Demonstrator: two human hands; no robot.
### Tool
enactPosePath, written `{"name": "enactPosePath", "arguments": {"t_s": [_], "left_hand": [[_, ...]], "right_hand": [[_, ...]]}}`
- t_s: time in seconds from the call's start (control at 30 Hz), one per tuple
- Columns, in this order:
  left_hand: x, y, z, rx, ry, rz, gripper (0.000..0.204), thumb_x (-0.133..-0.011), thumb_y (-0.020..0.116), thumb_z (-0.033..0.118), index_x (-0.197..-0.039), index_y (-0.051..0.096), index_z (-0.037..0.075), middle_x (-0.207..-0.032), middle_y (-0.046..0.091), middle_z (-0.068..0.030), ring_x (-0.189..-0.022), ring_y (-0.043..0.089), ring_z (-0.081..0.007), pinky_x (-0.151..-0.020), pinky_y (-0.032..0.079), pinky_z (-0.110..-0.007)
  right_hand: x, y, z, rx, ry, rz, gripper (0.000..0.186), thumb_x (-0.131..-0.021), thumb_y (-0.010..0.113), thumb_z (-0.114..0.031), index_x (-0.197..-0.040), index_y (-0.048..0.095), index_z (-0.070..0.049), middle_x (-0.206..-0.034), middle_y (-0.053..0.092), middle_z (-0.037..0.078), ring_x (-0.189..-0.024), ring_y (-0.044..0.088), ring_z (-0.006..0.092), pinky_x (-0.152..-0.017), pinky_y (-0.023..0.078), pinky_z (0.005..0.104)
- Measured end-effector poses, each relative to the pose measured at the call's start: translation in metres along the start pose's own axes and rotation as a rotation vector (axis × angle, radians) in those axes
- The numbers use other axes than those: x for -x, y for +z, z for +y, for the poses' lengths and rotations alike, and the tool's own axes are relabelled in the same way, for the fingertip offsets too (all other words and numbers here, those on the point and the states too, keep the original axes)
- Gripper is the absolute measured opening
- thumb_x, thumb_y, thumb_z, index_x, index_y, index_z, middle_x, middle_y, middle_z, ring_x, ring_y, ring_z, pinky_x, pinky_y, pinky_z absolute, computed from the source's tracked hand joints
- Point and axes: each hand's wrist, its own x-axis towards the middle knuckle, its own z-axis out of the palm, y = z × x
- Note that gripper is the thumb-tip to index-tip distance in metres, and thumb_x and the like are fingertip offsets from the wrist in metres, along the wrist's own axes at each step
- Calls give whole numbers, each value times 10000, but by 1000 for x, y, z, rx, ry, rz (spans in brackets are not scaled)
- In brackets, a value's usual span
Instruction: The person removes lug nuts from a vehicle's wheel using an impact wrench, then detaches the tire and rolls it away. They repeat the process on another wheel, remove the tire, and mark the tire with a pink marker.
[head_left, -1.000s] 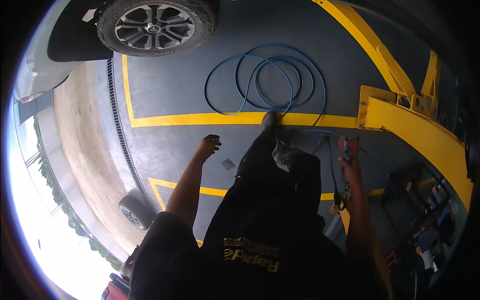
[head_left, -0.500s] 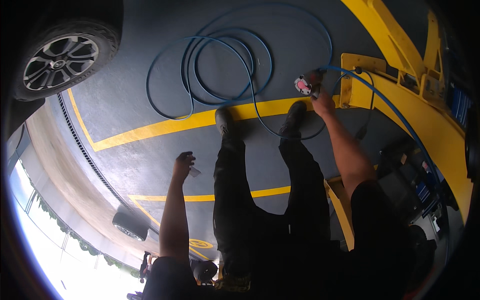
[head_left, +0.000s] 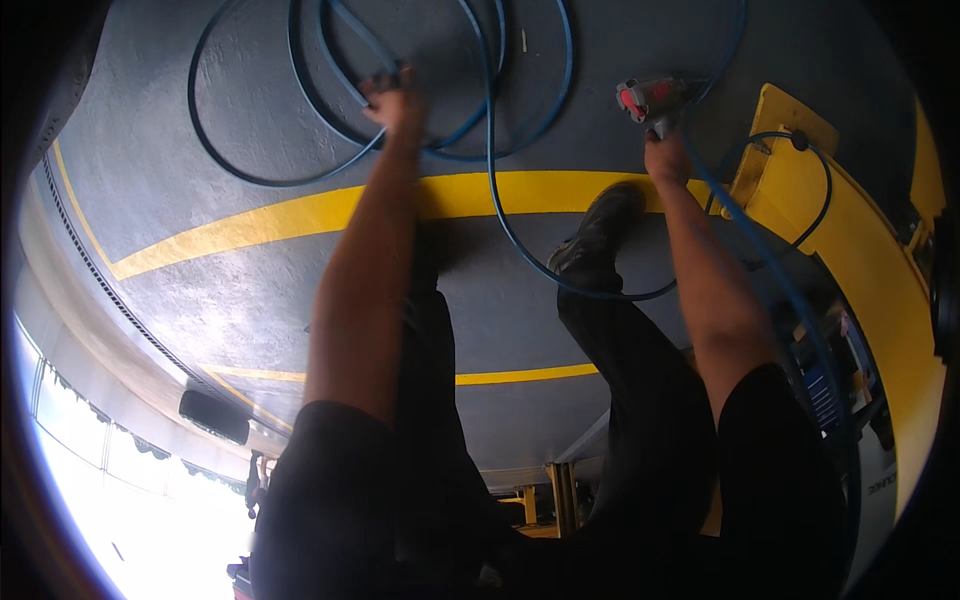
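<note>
My right hand (head_left: 668,155) is closed around the handle of a grey and red air impact wrench (head_left: 652,100), held above the floor at the right. A blue air hose (head_left: 790,285) runs close by that wrist and on down the right side. Farther left, my left hand (head_left: 397,108) reaches down among loose loops of blue hose (head_left: 205,125). Its fingers are curled and somewhat blurred, with one length of hose passing into them. The fingertips look dark; whether anything else is in that hand cannot be made out.
A yellow steel lift arm (head_left: 850,240) curves along the right, with a thin cable (head_left: 830,185) looped on it. Yellow floor lines (head_left: 290,225) cross the grey floor. A drain grate (head_left: 110,285) runs along the left, and my shoe (head_left: 605,230) stands near the hose.
My left hand has swung forward from beside my leg onto the hose loops. My right hand has raised the wrench slightly forward. The view has shifted, and the car wheel at upper left is mostly out of sight.
</note>
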Motion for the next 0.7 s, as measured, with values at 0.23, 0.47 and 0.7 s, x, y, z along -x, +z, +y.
{"name": "enactPosePath", "arguments": {"t_s": [0.23,0.47,0.7], "left_hand": [[158,-85,244,1194,388,-546,726,-969,585,389,-1522,291,22,-1578,272,-257,-1424,346,-429,-1172,323,-451],[252,-113,43,1212,-6,-552,598,-970,588,289,-1483,402,46,-1440,520,-207,-1327,510,-365,-1106,412,-400],[506,-115,-311,676,-554,-497,376,-920,623,289,-1211,655,53,-1202,673,-203,-1160,613,-382,-977,494,-441]], "right_hand": [[-19,40,24,-211,-282,337,487,-903,640,-253,-1320,506,-38,-1195,639,239,-1131,606,420,-957,482,501],[35,-55,74,56,-425,-283,375,-918,606,-212,-1215,576,14,-1177,635,267,-1123,591,437,-955,456,498],[286,-146,-14,-307,-100,-863,335,-953,613,-205,-1225,612,-8,-996,705,97,-792,676,174,-719,517,324]]}}
